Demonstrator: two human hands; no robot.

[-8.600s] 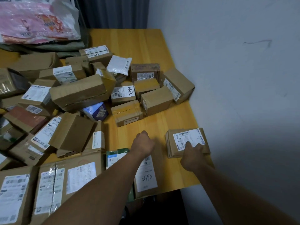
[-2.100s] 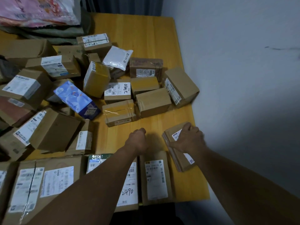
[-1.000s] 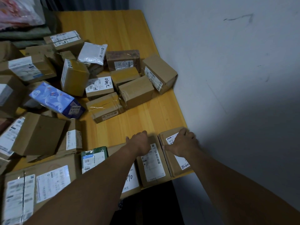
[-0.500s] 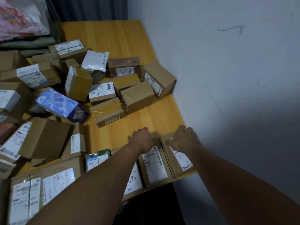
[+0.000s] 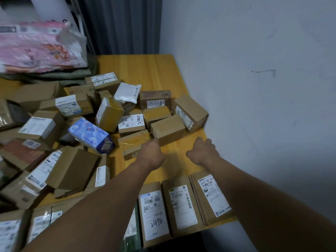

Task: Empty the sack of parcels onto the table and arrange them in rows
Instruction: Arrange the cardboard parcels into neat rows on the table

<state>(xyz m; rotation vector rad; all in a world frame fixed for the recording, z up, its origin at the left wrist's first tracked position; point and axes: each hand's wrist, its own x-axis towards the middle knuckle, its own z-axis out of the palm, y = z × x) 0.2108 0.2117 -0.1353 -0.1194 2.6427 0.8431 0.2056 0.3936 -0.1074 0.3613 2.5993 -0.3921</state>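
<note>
**Near row set down, hands sent back to the pile**

Three labelled parcels (image 5: 181, 204) are now left side by side along the near edge of the tabletop (image 5: 145, 70), released a moment ago. The right hand (image 5: 201, 151) is held over bare wood near the right edge, loosely curled and empty. The left hand (image 5: 153, 151) is curled at a taped parcel (image 5: 134, 144); a grip cannot be confirmed. An unsorted heap (image 5: 54, 124) remains before the pink sack (image 5: 40, 46) at the far left.
</note>
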